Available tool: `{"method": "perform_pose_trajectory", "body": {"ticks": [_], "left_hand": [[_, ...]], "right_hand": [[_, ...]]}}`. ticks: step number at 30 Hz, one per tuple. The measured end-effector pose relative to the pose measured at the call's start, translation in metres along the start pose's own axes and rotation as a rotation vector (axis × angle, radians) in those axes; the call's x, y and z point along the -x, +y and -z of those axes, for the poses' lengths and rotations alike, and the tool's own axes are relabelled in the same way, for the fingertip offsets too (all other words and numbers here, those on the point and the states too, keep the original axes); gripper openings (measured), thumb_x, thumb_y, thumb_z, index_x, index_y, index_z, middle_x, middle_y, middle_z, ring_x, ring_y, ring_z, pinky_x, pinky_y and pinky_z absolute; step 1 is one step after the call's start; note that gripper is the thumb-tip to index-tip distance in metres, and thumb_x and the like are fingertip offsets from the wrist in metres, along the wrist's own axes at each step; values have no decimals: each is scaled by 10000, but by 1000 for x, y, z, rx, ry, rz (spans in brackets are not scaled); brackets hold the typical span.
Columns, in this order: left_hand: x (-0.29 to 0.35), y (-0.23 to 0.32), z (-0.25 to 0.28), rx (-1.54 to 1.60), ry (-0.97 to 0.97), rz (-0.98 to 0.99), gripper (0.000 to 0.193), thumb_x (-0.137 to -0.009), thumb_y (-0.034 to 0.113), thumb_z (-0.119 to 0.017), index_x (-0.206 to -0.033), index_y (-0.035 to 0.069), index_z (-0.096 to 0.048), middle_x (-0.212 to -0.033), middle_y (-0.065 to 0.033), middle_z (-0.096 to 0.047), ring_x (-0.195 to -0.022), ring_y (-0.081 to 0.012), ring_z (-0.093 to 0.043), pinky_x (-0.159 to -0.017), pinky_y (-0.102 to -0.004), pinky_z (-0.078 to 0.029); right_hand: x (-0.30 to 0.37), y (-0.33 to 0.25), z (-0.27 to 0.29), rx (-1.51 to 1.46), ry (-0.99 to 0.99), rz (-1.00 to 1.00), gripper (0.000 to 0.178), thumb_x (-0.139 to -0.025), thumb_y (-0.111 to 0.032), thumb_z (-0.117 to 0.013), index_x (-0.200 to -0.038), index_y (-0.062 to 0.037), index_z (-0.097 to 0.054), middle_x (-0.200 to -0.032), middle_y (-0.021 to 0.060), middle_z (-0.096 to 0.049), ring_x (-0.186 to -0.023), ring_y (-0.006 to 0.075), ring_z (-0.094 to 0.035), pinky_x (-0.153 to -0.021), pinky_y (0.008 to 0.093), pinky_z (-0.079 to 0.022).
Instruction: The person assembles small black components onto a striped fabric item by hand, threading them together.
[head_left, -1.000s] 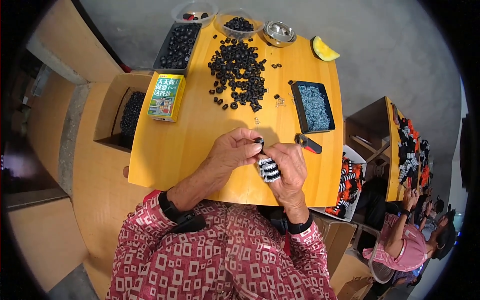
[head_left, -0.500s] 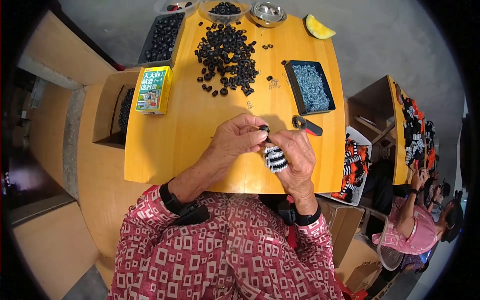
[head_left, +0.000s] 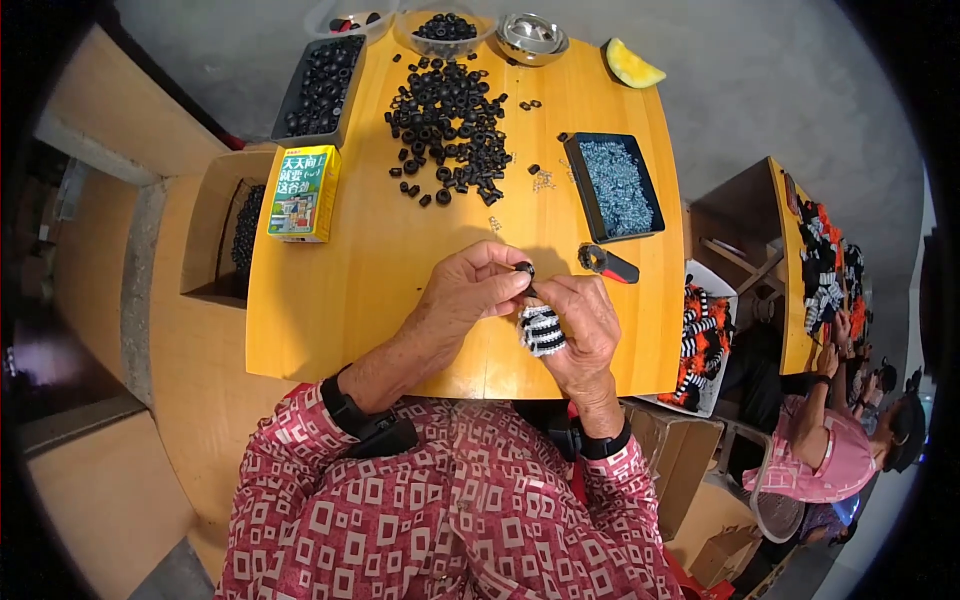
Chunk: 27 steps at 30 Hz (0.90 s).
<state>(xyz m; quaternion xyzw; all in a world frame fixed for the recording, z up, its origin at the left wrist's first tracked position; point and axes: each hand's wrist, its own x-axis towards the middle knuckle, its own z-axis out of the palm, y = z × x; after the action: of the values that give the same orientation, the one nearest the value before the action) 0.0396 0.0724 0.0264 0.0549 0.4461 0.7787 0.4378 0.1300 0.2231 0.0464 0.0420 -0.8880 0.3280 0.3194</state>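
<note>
Both my hands meet above the near part of the yellow table (head_left: 380, 330). My left hand (head_left: 465, 290) pinches a small black ring-shaped part (head_left: 524, 268) between thumb and fingertips. Against its lower side, my right hand (head_left: 580, 325) is closed on a black-and-white striped knitted piece (head_left: 541, 330), which hangs below the fingers. Whether the black part and the knitted piece are joined is hidden by the fingertips. Just beyond my right hand lies a black and red hand tool (head_left: 610, 264).
Loose black parts (head_left: 445, 115) are heaped mid-table. A black tray of grey-blue small pieces (head_left: 620, 185) stands right, a yellow carton (head_left: 303, 195) and dark bin (head_left: 322, 90) left. Metal bowls (head_left: 532, 38) and a melon slice (head_left: 632, 63) sit far. At right, a white box (head_left: 708, 340) holds striped pieces.
My hands have shifted very slightly to the left, still holding the black part and the knitted piece together. The whole view has tipped a little, so the table appears lower.
</note>
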Motion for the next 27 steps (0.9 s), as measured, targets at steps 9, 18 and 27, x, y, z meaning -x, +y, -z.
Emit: {"method": "perform_pose_trajectory", "body": {"ticks": [9, 18, 27], "left_hand": [[8, 1, -7, 20, 77, 62, 189, -960, 162, -681, -1132, 96, -637, -958, 21, -665, -861, -73, -650, -753, -209, -531], [-4, 0, -4, -11, 88, 3, 191, -951, 134, -682, -1130, 81, -645, -958, 20, -670, -791, -68, -637, -736, -225, -519], [-6, -11, -9, 96, 25, 17, 184, -962, 147, -679, -1137, 101, -646, -996, 14, -675, -857, -89, -663, -769, -208, -532]], "right_hand": [[1, 3, 10, 142, -81, 216, 297, -717, -80, -727, -1000, 1, -684, -907, 111, -641, -789, 284, -615, -688, 393, -475], [-4, 8, 6, 136, -95, 172, 234, -757, -90, -721, -964, -9, -647, -882, 101, -585, -775, 289, -562, -686, 395, -438], [0, 5, 9, 108, -12, 77, 244, -720, -43, -761, -947, -16, -678, -820, 98, -620, -739, 291, -594, -659, 387, -455]]}}
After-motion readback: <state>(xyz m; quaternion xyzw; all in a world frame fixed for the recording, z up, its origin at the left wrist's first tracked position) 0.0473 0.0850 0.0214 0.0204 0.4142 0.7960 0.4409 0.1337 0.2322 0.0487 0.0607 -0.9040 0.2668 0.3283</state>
